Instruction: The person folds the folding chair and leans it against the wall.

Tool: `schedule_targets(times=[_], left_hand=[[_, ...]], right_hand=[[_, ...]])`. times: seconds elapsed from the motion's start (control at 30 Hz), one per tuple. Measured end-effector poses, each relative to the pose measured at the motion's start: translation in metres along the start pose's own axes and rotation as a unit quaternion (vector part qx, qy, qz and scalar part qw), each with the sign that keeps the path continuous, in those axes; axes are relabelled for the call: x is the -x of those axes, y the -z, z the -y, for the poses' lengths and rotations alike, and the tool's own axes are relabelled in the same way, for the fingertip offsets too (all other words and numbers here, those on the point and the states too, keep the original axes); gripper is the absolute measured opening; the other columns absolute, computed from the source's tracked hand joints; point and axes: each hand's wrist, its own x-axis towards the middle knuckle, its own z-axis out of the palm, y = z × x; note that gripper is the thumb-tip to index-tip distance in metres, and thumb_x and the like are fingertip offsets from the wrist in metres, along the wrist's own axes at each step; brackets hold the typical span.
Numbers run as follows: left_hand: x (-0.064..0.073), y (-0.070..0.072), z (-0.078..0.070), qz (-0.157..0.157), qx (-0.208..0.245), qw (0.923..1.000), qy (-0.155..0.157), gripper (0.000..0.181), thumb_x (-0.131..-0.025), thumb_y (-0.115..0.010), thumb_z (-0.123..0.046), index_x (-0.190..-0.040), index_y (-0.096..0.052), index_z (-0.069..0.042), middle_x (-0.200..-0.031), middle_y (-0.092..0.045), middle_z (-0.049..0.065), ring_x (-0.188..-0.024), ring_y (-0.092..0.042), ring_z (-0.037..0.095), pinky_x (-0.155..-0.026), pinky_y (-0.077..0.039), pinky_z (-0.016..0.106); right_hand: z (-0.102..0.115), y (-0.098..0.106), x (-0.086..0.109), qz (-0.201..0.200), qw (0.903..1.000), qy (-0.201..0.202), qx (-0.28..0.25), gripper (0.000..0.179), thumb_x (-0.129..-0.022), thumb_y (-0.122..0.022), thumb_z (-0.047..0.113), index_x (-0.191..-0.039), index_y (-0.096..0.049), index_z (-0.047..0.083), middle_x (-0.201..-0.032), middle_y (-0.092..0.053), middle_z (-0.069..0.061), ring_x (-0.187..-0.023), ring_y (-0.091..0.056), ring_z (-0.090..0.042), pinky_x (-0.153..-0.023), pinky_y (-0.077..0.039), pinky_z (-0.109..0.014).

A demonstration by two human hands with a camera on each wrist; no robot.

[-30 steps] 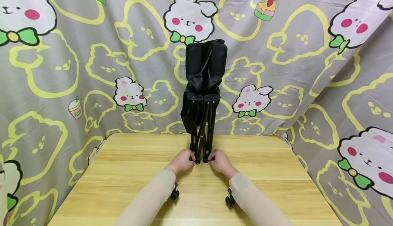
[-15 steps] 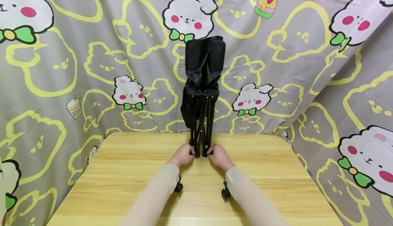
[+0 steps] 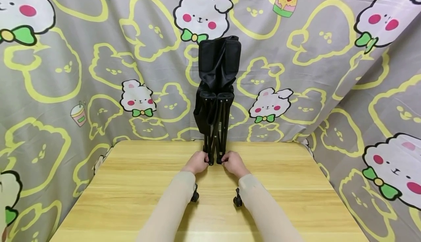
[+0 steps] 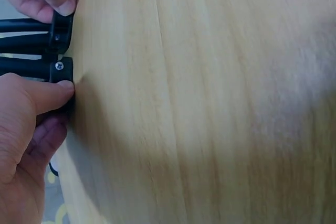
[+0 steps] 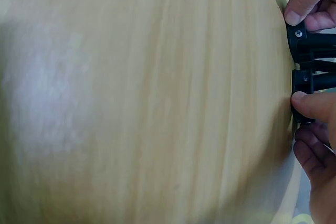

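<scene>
A folded black camping chair (image 3: 218, 66) stands upright toward the back of the table, black fabric bunched above and thin metal legs close together below. My left hand (image 3: 198, 161) pinches the foot of its left front leg, thumb across the plastic foot (image 4: 62, 69) beside a screw. On the other side my right hand (image 3: 234, 162) pinches the right foot (image 5: 302, 82), with its thumb on the front face. Both feet sit side by side at the tabletop, a narrow gap between them. The chair's rear legs are partly hidden behind the front ones.
The light wood table (image 3: 138, 198) reaches back to a grey curtain (image 3: 158, 70) printed with white and yellow cartoon animals, which also hangs at both sides. Black wrist-worn devices (image 3: 194, 194) hang beneath the forearms.
Both hands and the chair have shifted slightly away from me, higher in the head view. The forearms have come a little closer together. Both grips stay the same.
</scene>
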Motion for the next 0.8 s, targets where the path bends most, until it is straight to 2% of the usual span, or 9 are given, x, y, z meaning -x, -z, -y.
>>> schedule_targets(times=[0.13,0.23,0.33,0.57,0.7,0.8], left_hand=[[-0.002,-0.001,-0.001,-0.002,-0.007,0.9999,0.008,0.006,-0.088,-0.072,-0.002,-0.088,-0.077,-0.006,-0.093,-0.077,0.008,-0.089,-0.073,0.023,-0.082,-0.062,0.041],[0.005,0.009,-0.019,0.02,0.002,0.9991,0.038,0.004,-0.091,-0.076,0.0,-0.092,-0.077,-0.003,-0.098,-0.078,0.011,-0.096,-0.074,0.028,-0.089,-0.062,0.044],[0.007,0.006,-0.022,0.028,-0.01,0.9984,0.049,0.004,-0.095,-0.076,0.0,-0.096,-0.077,-0.004,-0.102,-0.078,0.011,-0.1,-0.074,0.028,-0.091,-0.062,0.043],[0.009,0.005,-0.023,0.029,-0.014,0.9982,0.05,0.003,-0.097,-0.078,-0.005,-0.096,-0.076,-0.004,-0.102,-0.077,0.01,-0.097,-0.073,0.026,-0.09,-0.061,0.043],[0.01,0.005,-0.022,0.025,-0.003,0.9986,0.045,0.009,-0.094,-0.084,-0.011,-0.09,-0.076,-0.008,-0.097,-0.077,0.007,-0.09,-0.071,0.022,-0.086,-0.061,0.041],[0.011,0.008,-0.022,0.025,0.008,0.9989,0.038,0.011,-0.094,-0.084,-0.016,-0.092,-0.078,-0.007,-0.1,-0.078,0.009,-0.09,-0.072,0.024,-0.087,-0.061,0.043]], right_hand=[[-0.002,0.0,-0.002,-0.004,1.0,0.003,0.002,0.007,-0.088,-0.081,-0.004,-0.09,-0.082,0.003,-0.096,-0.071,-0.01,-0.089,-0.068,-0.026,-0.086,-0.061,-0.044],[-0.003,-0.001,-0.002,-0.001,1.0,-0.001,0.005,0.007,-0.088,-0.082,-0.003,-0.089,-0.082,0.004,-0.097,-0.071,-0.01,-0.09,-0.068,-0.026,-0.087,-0.061,-0.044],[-0.004,-0.001,-0.001,0.002,0.9999,-0.007,0.008,0.006,-0.089,-0.083,-0.001,-0.088,-0.082,0.004,-0.099,-0.071,-0.01,-0.091,-0.068,-0.026,-0.089,-0.061,-0.045],[-0.007,-0.004,0.001,0.0,0.9998,-0.001,0.017,0.007,-0.088,-0.084,-0.001,-0.088,-0.081,0.006,-0.099,-0.074,-0.01,-0.093,-0.071,-0.029,-0.091,-0.061,-0.048],[-0.011,-0.004,0.002,0.005,0.9997,0.003,0.022,0.006,-0.089,-0.084,0.0,-0.09,-0.082,0.006,-0.103,-0.079,-0.011,-0.101,-0.075,-0.033,-0.095,-0.062,-0.05],[-0.012,0.001,0.004,0.012,0.9997,0.006,0.019,0.006,-0.09,-0.084,0.002,-0.094,-0.083,0.006,-0.109,-0.081,-0.013,-0.106,-0.076,-0.035,-0.097,-0.062,-0.051]])
